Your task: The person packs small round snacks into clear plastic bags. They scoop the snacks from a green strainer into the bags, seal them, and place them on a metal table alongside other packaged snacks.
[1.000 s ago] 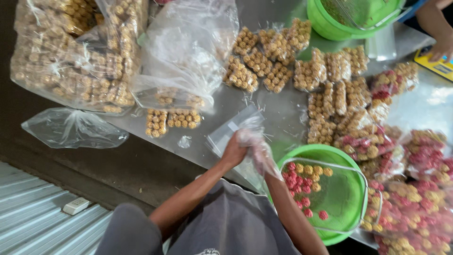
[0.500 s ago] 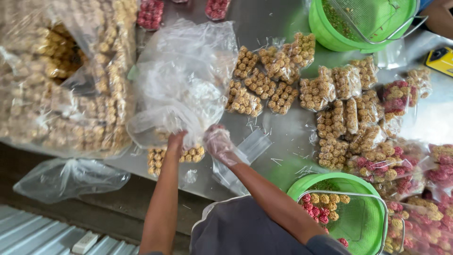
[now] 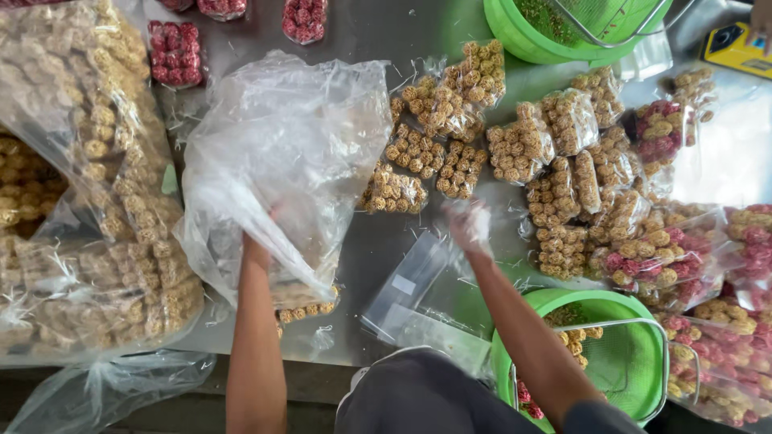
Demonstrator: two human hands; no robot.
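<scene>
While the left hand [image 3: 259,241] has slid inside the big clear bag [image 3: 289,153], grip hidden, the gloved right hand [image 3: 469,223] blurs, grip unclear.

Upper basin [image 3: 515,36]: green, at 1 o'clock, with a wire strainer inside.
Yellow object [image 3: 736,50]: at 2 o'clock, at the frame edge.
Red snack packs [image 3: 177,52]: at 11 o'clock.
Big snack sacks [image 3: 72,185]: at 9 o'clock, filled with tan pieces.
Lower basin [image 3: 583,309]: green, at 5 o'clock.
</scene>
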